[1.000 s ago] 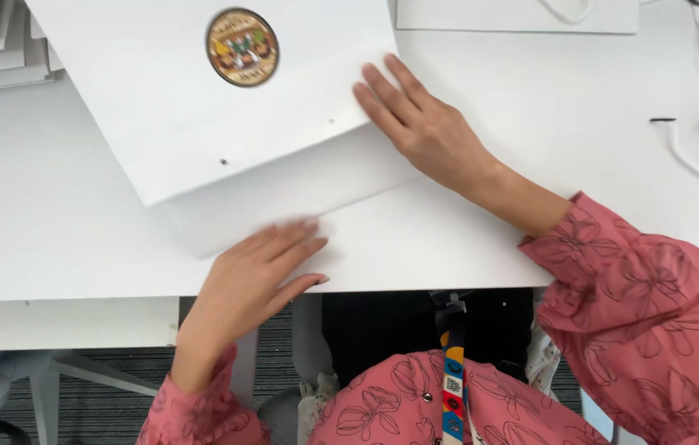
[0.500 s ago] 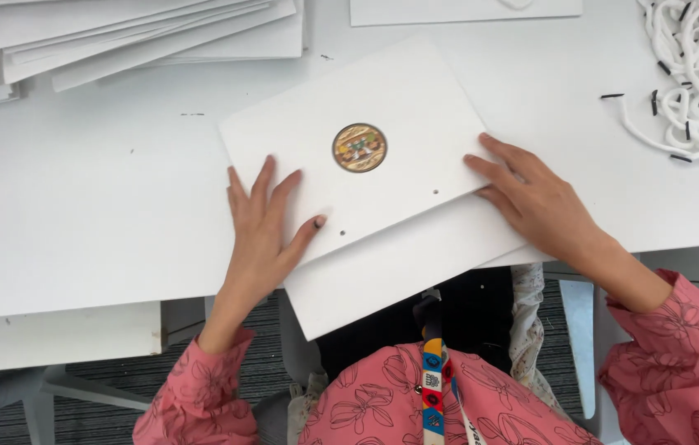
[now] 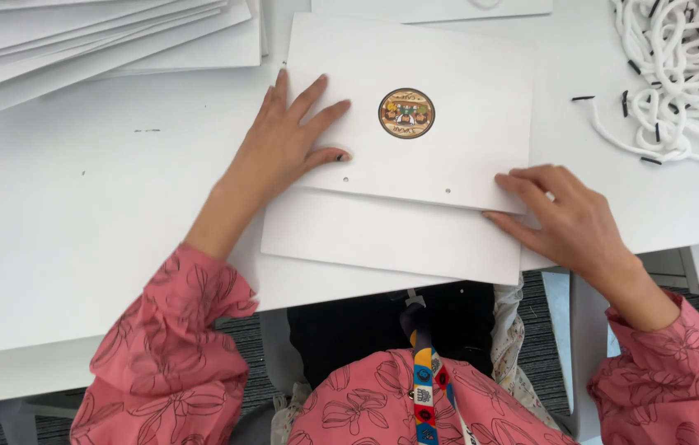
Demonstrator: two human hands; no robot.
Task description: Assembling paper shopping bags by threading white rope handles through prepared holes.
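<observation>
The bag (image 3: 415, 156) looks like matt white card, smooth, with a glossy round sticker (image 3: 406, 113) — the table (image 3: 77, 214) is smooth matt white too. The cords (image 3: 679, 74) look like soft woven rope — the sleeves (image 3: 168, 346) are printed cloth.

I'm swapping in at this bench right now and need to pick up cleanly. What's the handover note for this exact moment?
Left hand: open, flat on the white folded bag, fingers spread at its left edge.
Right hand: open, fingertips on the bag's lower right corner.
The bag lies flat on the white table, round sticker up, two small holes showing near its fold and no cord in them.
White cords are heaped far right; a stack of flat bags sits top left.
</observation>
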